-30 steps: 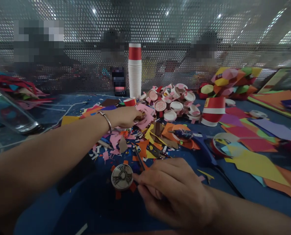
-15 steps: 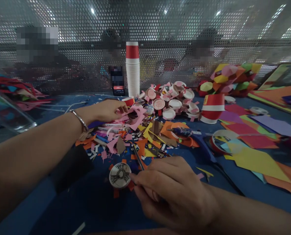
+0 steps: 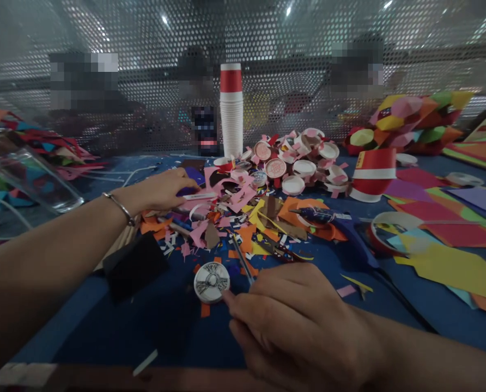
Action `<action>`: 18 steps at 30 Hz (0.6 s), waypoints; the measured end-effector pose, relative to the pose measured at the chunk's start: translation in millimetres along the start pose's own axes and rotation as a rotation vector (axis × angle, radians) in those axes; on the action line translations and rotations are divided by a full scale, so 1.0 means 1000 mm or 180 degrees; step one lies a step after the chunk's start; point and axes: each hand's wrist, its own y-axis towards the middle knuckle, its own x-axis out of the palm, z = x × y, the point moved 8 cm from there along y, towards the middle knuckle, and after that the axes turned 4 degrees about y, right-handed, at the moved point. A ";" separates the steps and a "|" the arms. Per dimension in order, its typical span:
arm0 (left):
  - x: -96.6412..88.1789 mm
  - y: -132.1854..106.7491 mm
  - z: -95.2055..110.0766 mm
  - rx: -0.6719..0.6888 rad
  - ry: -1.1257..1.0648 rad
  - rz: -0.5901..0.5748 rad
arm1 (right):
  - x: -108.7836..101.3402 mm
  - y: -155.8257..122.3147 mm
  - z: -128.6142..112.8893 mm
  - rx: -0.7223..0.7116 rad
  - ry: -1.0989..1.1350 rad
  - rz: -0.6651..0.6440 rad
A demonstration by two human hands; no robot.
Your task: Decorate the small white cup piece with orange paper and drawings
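My right hand (image 3: pixel 296 310) is closed around a thin pen (image 3: pixel 243 258), its far end pointing up and away. Beside that hand's fingertips a round white lid (image 3: pixel 211 283) with dark line drawing on its face lies on orange scraps. My left hand (image 3: pixel 167 188), wearing a silver bracelet at the wrist, reaches over the scrap pile. Its thumb and fingers look apart, with purple paper (image 3: pixel 194 175) showing beside them; the fingertips are partly hidden. A white marker-like stick (image 3: pixel 200 196) and pink paper cutouts (image 3: pixel 243 190) lie close to it.
A black block-like object (image 3: pixel 134 267) lies under my left forearm. A blue glue gun (image 3: pixel 349 234) and tape roll (image 3: pixel 374 231) are at right. Behind stand stacked paper cups (image 3: pixel 231 120), a heap of lids (image 3: pixel 294 185) and a red-white cup (image 3: pixel 372 174). A clear container (image 3: pixel 59 188) is left.
My left hand has drawn back from the pink cutouts toward the left. My right hand stays beside the lid with the pen. The whole view has shifted slightly.
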 end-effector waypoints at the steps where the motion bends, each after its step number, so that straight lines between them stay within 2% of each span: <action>1: -0.001 0.000 -0.002 -0.0018 0.0036 -0.0002 | 0.000 -0.001 0.000 0.0031 -0.0007 -0.0019; 5: -0.005 -0.003 0.002 0.0005 0.0121 -0.0127 | 0.001 -0.002 0.002 0.0163 0.0001 -0.0109; 13: -0.002 -0.020 0.011 0.0096 -0.0020 -0.0727 | 0.000 -0.002 0.003 0.0236 -0.0027 -0.0061; 18: 0.000 -0.021 0.020 0.0147 -0.0023 -0.0724 | 0.001 -0.001 0.002 0.0233 -0.0010 -0.0109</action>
